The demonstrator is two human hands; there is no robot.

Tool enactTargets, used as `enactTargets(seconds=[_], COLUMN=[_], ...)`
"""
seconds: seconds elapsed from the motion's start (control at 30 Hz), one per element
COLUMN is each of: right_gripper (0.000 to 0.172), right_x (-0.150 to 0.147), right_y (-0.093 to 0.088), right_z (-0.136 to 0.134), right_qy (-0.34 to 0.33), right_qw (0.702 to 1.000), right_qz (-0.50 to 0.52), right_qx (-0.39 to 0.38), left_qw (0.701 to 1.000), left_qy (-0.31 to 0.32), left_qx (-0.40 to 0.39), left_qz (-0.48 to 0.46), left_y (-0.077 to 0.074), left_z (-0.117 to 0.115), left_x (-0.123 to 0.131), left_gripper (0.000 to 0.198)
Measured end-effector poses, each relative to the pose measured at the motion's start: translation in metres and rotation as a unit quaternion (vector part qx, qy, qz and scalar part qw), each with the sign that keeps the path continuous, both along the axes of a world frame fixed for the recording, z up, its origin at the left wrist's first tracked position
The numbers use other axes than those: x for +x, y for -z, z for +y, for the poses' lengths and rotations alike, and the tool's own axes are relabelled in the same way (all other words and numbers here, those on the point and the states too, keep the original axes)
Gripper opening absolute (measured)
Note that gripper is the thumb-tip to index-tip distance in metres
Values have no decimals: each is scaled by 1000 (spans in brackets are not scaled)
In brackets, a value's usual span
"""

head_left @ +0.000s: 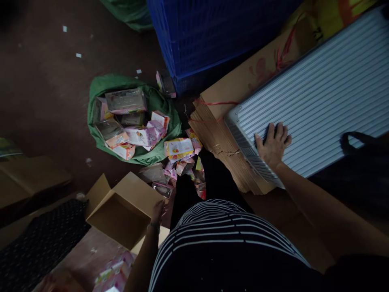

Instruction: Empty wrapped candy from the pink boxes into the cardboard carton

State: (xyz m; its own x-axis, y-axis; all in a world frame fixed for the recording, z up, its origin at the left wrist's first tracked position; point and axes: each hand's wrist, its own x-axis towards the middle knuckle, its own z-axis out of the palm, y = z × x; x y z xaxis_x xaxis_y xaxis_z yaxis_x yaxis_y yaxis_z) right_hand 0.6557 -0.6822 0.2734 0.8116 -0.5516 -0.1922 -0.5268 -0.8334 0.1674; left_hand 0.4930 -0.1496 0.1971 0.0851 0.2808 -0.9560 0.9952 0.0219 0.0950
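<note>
My right hand [273, 144] lies flat with fingers spread on a ribbed grey-white panel [319, 93] that rests on a stack of flattened cardboard [225, 138]. My left hand [158, 211] hangs low beside an open empty cardboard box [121, 211], at its right flap; its fingers are in shadow and I cannot make out whether they grip the flap. Small pink and white product boxes [178, 150] lie scattered on the floor between the box and the stack.
A green sack [100, 87] spread on the floor holds several more pink cartons. A blue plastic crate [206, 32] stands behind it. A dark patterned mat [39, 243] lies at lower left, another brown box [27, 178] at far left.
</note>
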Motion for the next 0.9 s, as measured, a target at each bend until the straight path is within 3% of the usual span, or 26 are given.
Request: enactTargets(seconds=[0.13, 0.33, 0.4, 0.57, 0.73, 0.9], right_gripper=[84, 85, 86, 85, 84, 85], right_x=[-2, -6, -7, -11, -18, -20], right_y=[0, 0, 1, 2, -2, -8], right_z=[3, 5, 4, -2, -6, -7], right_qy=[-8, -29, -40, -66, -90, -89], right_qw=[1000, 998, 998, 993, 985, 979], right_qz=[-18, -47, -51, -77, -106, -111], right_qx=[0, 14, 26, 64, 105, 145], left_qw=[999, 998, 998, 992, 980, 972], left_qy=[-13, -42, -49, -64, -78, -75], left_qx=[3, 15, 23, 70, 145, 200], left_qz=[-33, -32, -37, -80, -108, -99], left_y=[-1, 8, 4, -36, -83, -115], left_z=[-17, -54, -68, -84, -76, -71], left_x=[8, 13, 11, -1, -19, -39], left_gripper=[39, 29, 28, 32, 40, 52])
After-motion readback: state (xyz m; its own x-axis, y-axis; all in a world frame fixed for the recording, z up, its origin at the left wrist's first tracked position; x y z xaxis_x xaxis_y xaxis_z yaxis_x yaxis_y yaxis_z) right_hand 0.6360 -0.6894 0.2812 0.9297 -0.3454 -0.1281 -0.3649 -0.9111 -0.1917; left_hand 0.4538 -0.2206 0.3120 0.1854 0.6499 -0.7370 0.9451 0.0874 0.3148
